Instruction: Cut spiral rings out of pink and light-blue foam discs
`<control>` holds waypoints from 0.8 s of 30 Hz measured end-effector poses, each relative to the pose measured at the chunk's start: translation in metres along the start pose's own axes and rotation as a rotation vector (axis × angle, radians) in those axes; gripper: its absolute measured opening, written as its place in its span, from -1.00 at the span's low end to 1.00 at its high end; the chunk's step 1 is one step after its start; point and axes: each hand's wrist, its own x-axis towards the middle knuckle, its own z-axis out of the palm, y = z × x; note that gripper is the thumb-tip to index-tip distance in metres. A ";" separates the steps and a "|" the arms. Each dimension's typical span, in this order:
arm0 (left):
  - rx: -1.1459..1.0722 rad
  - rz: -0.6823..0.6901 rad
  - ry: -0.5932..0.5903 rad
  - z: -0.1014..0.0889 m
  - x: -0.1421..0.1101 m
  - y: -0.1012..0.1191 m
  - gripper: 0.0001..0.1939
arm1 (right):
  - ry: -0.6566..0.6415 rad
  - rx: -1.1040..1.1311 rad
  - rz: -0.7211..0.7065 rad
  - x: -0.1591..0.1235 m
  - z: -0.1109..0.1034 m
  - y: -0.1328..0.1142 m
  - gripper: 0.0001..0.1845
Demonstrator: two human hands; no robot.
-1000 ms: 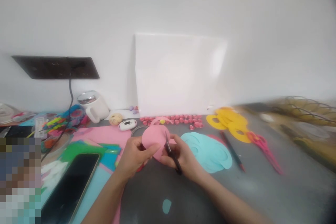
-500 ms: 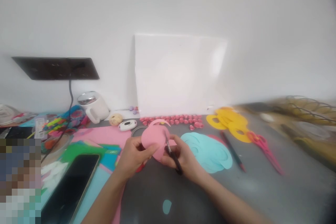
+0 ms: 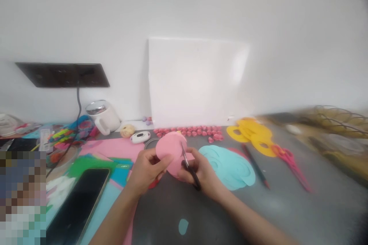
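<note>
Pink paper [image 3: 170,146] with a rounded outline is pinched between the thumb and fingers of my left hand [image 3: 151,170]. My right hand [image 3: 198,168] is closed round the handles of black-handled scissors [image 3: 190,170]. Their blades point up and lie against the right edge of the pink paper; whether they are fully closed I cannot tell. Just right of my right hand lies a pile of light blue paper rounds [image 3: 227,166]. Behind the pink paper stand rows of small rolled pink-red paper pieces [image 3: 198,131]. A bit of red [image 3: 153,183] shows beneath my left hand.
A phone [image 3: 79,206] lies on coloured paper sheets at the left, near a white mug [image 3: 102,116]. Yellow paper rings [image 3: 251,136], a dark pencil [image 3: 257,166] and pink scissors [image 3: 291,164] lie at the right. A white board [image 3: 198,80] leans on the wall.
The curled pink strip that stuck up above the paper no longer shows, and the top edge is now round. Both hands have stayed in nearly the same place.
</note>
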 end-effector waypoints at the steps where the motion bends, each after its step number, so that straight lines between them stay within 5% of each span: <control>1: -0.018 -0.002 -0.005 0.001 0.000 -0.001 -0.62 | 0.001 0.001 -0.003 0.000 0.000 0.000 -0.38; 24: 0.043 -0.006 -0.065 -0.002 0.002 -0.006 -0.62 | -0.010 0.009 -0.040 0.001 0.001 -0.001 -0.36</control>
